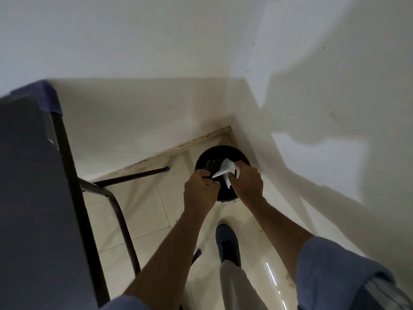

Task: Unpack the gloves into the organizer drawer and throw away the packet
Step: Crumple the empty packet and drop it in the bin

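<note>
Over the black bin (pixel 232 151) in the floor corner, the right hand (pixel 247 181) pinches the crumpled white packet (pixel 224 170) while the left hand (pixel 200 186) curls loosely beside it, apparently empty; released off-centre, the light packet could drift past the bin's rim.

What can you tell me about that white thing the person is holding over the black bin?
The packet is a thin, white, crumpled wrapper, paper or plastic by its look, bent into pointed folds. The right hand pinches it from the right; the left hand is closed beside it, apparently gripping something dark. It hangs just above the open mouth of the round black bin in the floor corner, not yet dropped.
</note>
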